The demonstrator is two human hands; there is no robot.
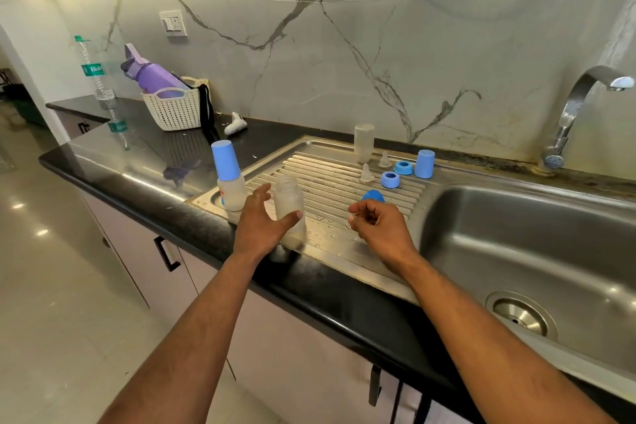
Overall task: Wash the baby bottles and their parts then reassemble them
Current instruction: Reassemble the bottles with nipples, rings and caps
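Left hand: fingers spread, thumb out, cupped beside the open clear plastic bottle body standing upright on the ribbed steel drainboard. Thumb tip sits in front of the bottle wall; contact vs. small gap, cannot tell. No firm grip seen.

Right hand: fingers loosely curled, tips drawn together. Whether it pinches a small clear part, cannot tell. A blue rounded plastic cap shows just behind its knuckles, partly hidden; held or lying on the board, not determinable.

Just beyond the left hand's fingertips: assembled bottle w/ tall blue cap, upright at the board's corner. Well beyond the right hand, at the board's far edge: inverted clear bottle body, two clear silicone teats, two blue screw rings, one more tall blue cap. Sink basin and tap lie to the right of the right hand.

Assessment: reassembly stage, one bottle done, approx. two to go.

Risks:
- Board is wet near the hands, ribbed and prob. sloped; a light, empty bottle nudged by the left hand may tip or slide off the near edge.
- Left-hand fingers are close to the finished bottle; a sweep could knock it over.
- Clear teats are hard to spot on steel; easy to miss or brush into the basin.
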